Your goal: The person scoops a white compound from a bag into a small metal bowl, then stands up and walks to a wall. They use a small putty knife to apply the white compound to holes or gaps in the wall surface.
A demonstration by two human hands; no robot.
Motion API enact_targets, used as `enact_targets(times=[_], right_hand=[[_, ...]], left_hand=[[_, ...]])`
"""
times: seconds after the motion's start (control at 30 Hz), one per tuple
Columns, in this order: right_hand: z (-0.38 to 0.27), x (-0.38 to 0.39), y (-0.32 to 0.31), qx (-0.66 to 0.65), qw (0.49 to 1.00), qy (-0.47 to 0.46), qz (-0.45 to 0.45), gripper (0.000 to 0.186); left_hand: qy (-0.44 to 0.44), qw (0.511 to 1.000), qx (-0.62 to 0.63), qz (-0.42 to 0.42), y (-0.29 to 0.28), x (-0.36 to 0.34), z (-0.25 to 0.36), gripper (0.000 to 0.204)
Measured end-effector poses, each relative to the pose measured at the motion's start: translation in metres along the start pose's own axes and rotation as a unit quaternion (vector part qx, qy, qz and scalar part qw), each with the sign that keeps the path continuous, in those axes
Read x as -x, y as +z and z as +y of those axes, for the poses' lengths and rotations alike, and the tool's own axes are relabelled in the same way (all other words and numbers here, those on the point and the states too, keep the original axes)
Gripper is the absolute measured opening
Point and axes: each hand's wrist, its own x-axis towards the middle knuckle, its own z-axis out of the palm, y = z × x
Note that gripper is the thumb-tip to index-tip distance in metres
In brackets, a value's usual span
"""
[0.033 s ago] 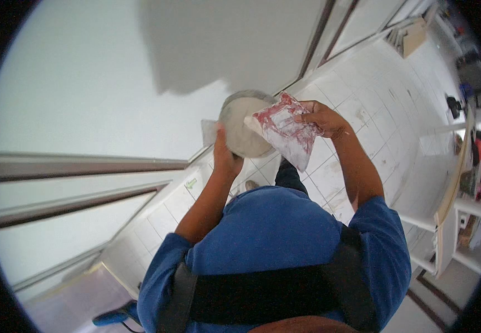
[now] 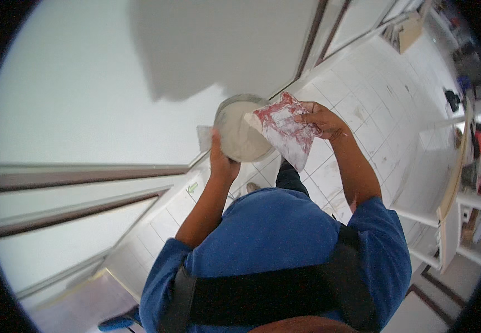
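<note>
Nearest the camera, the person's blue shirt point(image 2: 274, 233) is crossed by wide black straps point(image 2: 268, 294). Both forearms reach forward. The left hand point(image 2: 225, 162) has its grip partly curled around the near left side of a round grey container point(image 2: 239, 97), one digit along its rim; pale material point(image 2: 240, 133) lies inside. The right hand point(image 2: 325, 121) has its grip closed on a red-and-white packet point(image 2: 290, 136), thumb on the upper face; the packet's left corner overlaps the container's opening. Whether they touch cannot be told. Beyond are a white tiled floor point(image 2: 371, 111), a pale wall point(image 2: 85, 83) and distant boards point(image 2: 409, 36).
</note>
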Motion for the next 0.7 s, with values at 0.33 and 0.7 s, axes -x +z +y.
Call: enact_targets(times=[0.33,0.7], right_hand=[[0.088,-0.033,-0.063,-0.118,0.962,-0.210,0.126,0.046],[0.163,-0.134,-0.143,-0.014,0.884,-0.224,0.410,0.025]], left_hand=[[0.013,0.999,-0.044,0.002,-0.064,0.022,0.029,0.073],[0.014,0.998,-0.044,-0.039,-0.096,0.039,0.037,0.077]])
